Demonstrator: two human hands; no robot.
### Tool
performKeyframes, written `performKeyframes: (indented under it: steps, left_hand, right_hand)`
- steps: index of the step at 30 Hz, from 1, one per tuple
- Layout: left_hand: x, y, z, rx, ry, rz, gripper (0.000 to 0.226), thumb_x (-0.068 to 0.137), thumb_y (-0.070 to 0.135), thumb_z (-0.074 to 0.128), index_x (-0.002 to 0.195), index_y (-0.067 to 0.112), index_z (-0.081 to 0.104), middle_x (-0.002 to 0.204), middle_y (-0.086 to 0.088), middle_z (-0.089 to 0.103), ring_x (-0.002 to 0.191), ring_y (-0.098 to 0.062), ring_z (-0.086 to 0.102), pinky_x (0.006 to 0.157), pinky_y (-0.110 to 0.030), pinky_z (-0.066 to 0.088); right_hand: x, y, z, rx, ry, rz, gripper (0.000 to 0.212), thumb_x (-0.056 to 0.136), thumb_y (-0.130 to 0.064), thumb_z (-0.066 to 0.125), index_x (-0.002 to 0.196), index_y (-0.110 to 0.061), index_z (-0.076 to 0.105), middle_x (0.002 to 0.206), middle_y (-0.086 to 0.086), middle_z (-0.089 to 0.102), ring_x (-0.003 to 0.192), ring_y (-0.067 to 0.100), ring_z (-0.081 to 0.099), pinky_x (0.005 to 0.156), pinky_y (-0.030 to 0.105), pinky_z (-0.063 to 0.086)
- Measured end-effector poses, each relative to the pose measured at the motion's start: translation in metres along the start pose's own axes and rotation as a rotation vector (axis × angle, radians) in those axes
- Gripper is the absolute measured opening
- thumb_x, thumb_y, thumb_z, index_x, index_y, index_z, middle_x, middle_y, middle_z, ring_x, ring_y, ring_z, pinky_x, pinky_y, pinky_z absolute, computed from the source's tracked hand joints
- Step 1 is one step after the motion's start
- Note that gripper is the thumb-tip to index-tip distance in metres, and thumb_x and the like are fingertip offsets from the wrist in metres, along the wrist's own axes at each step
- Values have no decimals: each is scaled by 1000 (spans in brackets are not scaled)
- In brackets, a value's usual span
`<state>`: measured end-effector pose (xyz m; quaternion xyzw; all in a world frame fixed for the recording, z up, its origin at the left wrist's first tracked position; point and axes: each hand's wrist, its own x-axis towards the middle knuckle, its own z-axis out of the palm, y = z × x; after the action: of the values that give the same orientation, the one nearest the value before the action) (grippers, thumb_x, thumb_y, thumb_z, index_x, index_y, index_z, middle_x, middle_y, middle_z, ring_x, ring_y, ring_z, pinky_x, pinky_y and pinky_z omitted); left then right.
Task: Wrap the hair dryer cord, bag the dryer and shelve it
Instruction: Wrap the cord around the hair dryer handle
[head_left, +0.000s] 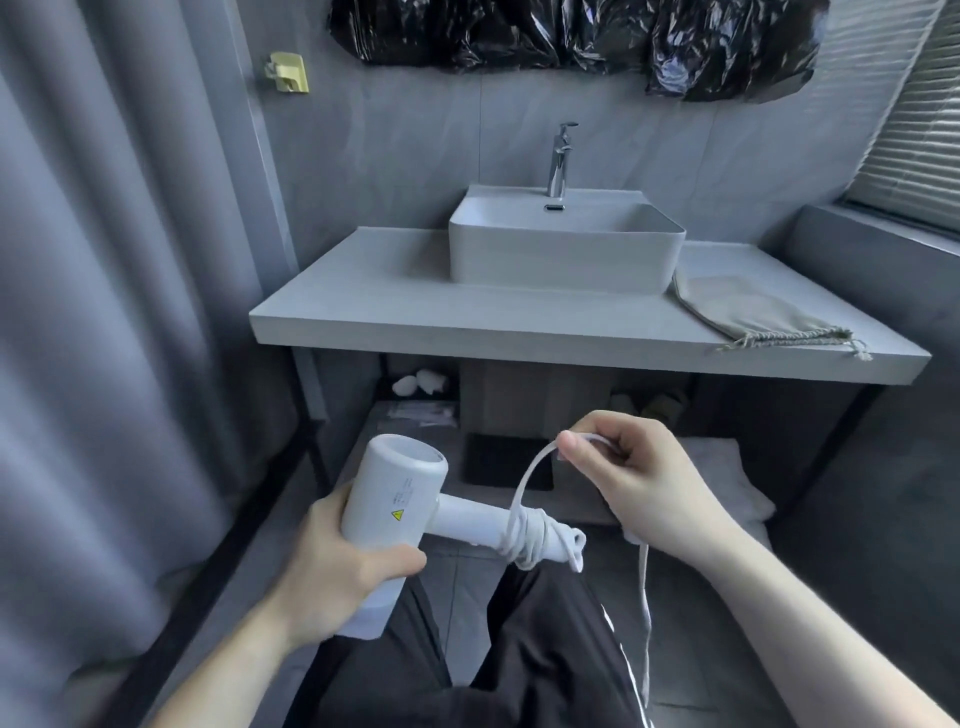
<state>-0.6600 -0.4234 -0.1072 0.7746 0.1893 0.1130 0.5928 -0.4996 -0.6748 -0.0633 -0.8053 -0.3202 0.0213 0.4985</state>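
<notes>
While the white hair dryer (395, 499) is gripped around its barrel by the left hand (337, 566), with fingers and thumb closed on the body, its handle is pointed to the right, roughly level, above the person's dark trousers (540, 649). Several turns of the white cord (530, 535) are seen wound around the far end of the handle, bunched unevenly there. From that bundle a loop of cord is led up to the right hand (639, 467), where it is pinched between the thumb and the curled fingers; the hand is nearly closed around it. Below the right wrist the rest of the cord is left hanging down past the trouser leg, and its end cannot be made out. Beyond the hands a grey vanity counter (467, 322) is seen, on which a white rectangular basin (561, 249) with a chrome tap (560, 158) is set. A beige drawstring bag (753, 312) is laid flat on the counter just to the right of the basin, well apart from the dryer. Under the counter a lower shelf (374, 415) is partly visible, with small items on it too dim to be identified.
</notes>
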Motion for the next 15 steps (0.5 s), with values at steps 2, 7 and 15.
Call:
performKeyframes:
  steps: [2, 7, 15]
  left_hand:
    - [-11, -4, 2, -46, -15, -30, 40, 59, 18, 83, 97, 11, 74, 83, -19, 71, 75, -18, 66, 73, -36, 51]
    - [-28, -5, 7, -182, -24, -58, 35, 59, 20, 84, 92, 27, 78, 102, -24, 74, 95, -41, 72, 81, -43, 55]
    - [-31, -13, 5, -334, 12, -180, 52, 44, 35, 82, 89, 10, 79, 88, -21, 75, 75, -25, 73, 65, -38, 56]
  right_hand:
    - [4, 17, 3, 49, 10, 65, 33, 107, -26, 66, 84, -3, 69, 45, -18, 34, 38, 6, 33, 37, 11, 29]
    - [5, 55, 21, 148, -41, 232, 39, 104, -31, 68, 79, -1, 70, 59, -12, 42, 52, 2, 37, 50, 9, 34]
    - [-29, 71, 66, 417, -210, 361, 22, 79, -13, 60, 65, -3, 46, 62, 2, 31, 59, 14, 23, 54, 29, 17]
